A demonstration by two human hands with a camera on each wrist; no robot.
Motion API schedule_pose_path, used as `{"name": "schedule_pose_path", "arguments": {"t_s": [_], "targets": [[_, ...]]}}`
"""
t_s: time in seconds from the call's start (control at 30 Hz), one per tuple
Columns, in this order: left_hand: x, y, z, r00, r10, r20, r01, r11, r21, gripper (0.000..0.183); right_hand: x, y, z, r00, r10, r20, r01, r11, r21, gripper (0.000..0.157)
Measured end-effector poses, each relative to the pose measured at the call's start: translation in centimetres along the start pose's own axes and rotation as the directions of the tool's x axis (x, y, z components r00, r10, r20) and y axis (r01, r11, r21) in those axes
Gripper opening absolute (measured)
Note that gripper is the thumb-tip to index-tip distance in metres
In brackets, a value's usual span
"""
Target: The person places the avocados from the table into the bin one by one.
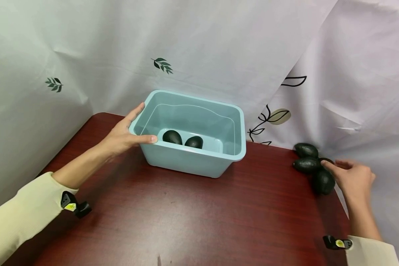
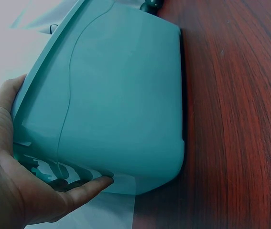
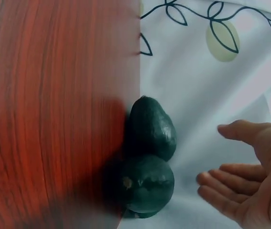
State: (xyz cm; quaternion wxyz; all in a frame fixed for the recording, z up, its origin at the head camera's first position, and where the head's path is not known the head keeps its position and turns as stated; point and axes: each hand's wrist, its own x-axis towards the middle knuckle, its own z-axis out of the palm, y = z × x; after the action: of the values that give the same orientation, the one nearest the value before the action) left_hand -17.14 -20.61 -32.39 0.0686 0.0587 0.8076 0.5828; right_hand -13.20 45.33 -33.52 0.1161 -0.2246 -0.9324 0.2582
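My left hand [image 1: 121,135] grips the left end of a light blue plastic bin [image 1: 193,162], its thumb over the front rim. In the left wrist view, the fingers of the left hand [image 2: 30,186] lie along the bin's outer wall [image 2: 125,95]. Two dark green avocados [image 1: 172,137] show inside the bin, partly hidden by its front rim. At the table's right edge, my right hand [image 1: 355,179] is over a cluster of several avocados [image 1: 306,165]. The right wrist view shows that hand [image 3: 250,171] empty, fingers parted, beside the avocados [image 3: 152,129] and apart from them.
The dark red wooden table [image 1: 193,214] carries the bin near its back edge. White curtain [image 1: 203,48] with leaf prints hangs close behind and along both sides. The avocado cluster lies right at the table's edge against this cloth.
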Motion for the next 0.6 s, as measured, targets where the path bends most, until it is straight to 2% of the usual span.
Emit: {"name": "schedule_pose_path", "arguments": {"t_s": [0.17, 0.3, 0.47, 0.6], "targets": [[0.0, 0.0, 0.0, 1.0, -0.001, 0.005, 0.001, 1.0, 0.002, 0.114, 0.2, 0.7, -0.1, 0.996, 0.037, 0.079, -0.028, 0.994, -0.107, 0.081], [0.0, 0.0, 0.0, 1.0, -0.008, 0.009, 0.008, 1.0, 0.003, 0.113, 0.3, 1.5, 0.0, 0.992, 0.048, 0.116, -0.03, 0.987, -0.156, 0.082], [-0.1, 0.0, 0.0, 1.0, -0.017, 0.015, 0.016, 1.0, 0.007, 0.112, 0.1, 2.0, 0.3, 0.991, 0.043, 0.123, -0.021, 0.985, -0.173, 0.079], [-0.1, 0.1, 0.0, 1.0, -0.014, 0.017, 0.014, 1.0, 0.002, 0.112, 0.2, 2.4, 0.5, 0.991, 0.026, 0.131, 0.0, 0.981, -0.196, 0.068]]}}
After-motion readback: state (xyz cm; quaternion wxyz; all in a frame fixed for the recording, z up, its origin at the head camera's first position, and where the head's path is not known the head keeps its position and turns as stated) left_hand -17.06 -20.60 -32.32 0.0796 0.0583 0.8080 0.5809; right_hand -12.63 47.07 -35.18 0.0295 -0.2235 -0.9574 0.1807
